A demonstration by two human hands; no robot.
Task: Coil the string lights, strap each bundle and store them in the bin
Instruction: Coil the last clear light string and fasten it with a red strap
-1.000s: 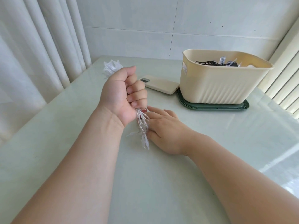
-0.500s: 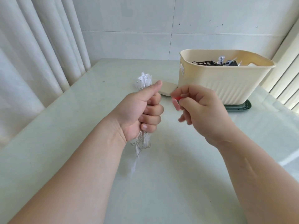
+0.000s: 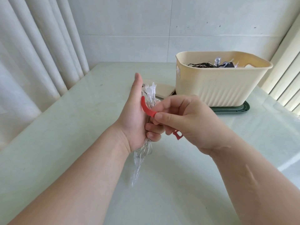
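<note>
The left hand [image 3: 136,120] grips the coiled lights [image 3: 151,93] upright, the right hand [image 3: 186,120] pinches the red strap [image 3: 146,109] across them just beside the left thumb, and the wrap should probably go snug round the bundle's middle before it goes to the bin [image 3: 222,88] beyond the right hand.

Hidden: string lights [image 3: 150,93], middle inside left hand [image 3: 133,120]; red strap [image 3: 146,108], midsection behind right hand [image 3: 186,122]. Flat cream object [image 3: 164,91] left of bin [image 3: 219,85]: partly covered, kind unclear. Dark wires [image 3: 203,64] inside bin: mostly below rim. Green base [image 3: 233,109] under bin: edge only.
</note>
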